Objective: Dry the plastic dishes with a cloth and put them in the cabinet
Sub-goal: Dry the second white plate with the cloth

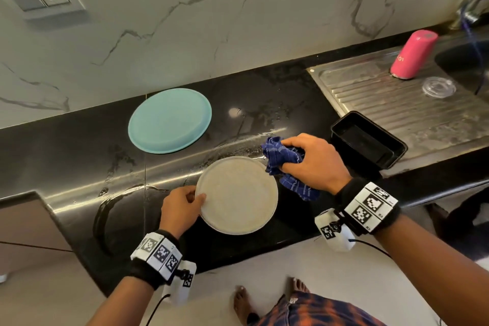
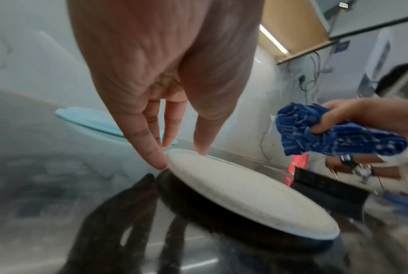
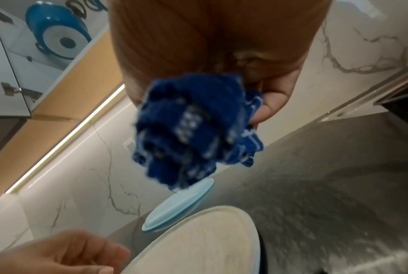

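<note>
A beige plastic plate (image 1: 238, 194) is tilted above the black counter, its left rim pinched by my left hand (image 1: 182, 206) with the thumb on top. In the left wrist view the thumb and fingers (image 2: 156, 157) clasp the beige plate (image 2: 245, 192) at its edge. My right hand (image 1: 312, 161) grips a bunched blue checked cloth (image 1: 285, 164) just off the plate's upper right rim. The right wrist view has the cloth (image 3: 193, 133) hanging above the beige plate (image 3: 198, 246). A turquoise plate (image 1: 169, 120) lies upside down on the counter behind.
A black rectangular container (image 1: 367, 140) sits at the edge of the steel drainboard (image 1: 397, 103). A pink bottle (image 1: 412, 54) and a clear lid (image 1: 438, 87) stand on the drainboard beside the sink. The counter (image 1: 79, 167) is wet in patches. An upper cabinet (image 3: 22, 55) shows overhead.
</note>
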Demonstrator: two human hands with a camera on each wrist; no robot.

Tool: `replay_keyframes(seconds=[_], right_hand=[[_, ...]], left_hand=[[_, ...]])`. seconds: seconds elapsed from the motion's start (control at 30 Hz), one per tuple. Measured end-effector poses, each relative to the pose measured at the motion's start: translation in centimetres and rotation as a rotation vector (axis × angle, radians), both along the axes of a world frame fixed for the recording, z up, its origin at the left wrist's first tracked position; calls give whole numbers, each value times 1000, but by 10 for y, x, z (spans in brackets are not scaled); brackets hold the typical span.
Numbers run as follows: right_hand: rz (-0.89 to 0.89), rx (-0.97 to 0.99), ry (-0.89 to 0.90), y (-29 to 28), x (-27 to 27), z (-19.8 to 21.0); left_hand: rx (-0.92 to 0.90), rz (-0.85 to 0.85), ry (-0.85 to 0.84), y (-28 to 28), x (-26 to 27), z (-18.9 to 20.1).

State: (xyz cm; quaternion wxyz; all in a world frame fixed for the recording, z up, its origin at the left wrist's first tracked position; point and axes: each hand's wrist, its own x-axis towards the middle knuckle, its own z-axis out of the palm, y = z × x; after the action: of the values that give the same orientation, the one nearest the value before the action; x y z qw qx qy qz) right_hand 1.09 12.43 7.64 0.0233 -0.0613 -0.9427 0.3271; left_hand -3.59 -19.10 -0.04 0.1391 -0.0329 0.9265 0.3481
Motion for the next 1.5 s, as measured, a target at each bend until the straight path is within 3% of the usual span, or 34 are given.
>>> replay_keyframes(seconds=[0.2,0.33,0.67,0.83,1.07,1.17,1.23,1.33,1.5], right_hand=[[58,98,-139,-18,-10,-24],[98,171,-194,-28,-19,-33],[127,416,-315,-66,-39,-73],[140,455,-329,-83,-65,-69],[423,473,-247,-142,-91,-73],[545,531,-225,-141,-92,-69],[522,580,-248,-127,-96,-61],[350,584,-292,-98,-91,-51],[198,575,-392,-89,-43,-58]], left_hand=[[-294,-235,115,9,11,5],[-378,-333,101,13,28,3],[-347,-345,-14,17,23,-1],[-352,-356,-16,16,24,-2],[-313,-323,-3,16,26,-7],[-322,-317,-4,17,28,-9],[-320,-322,2,17,29,-8],[-317,-337,7,18,29,-6],[-323,-384,-4,17,27,-6]])
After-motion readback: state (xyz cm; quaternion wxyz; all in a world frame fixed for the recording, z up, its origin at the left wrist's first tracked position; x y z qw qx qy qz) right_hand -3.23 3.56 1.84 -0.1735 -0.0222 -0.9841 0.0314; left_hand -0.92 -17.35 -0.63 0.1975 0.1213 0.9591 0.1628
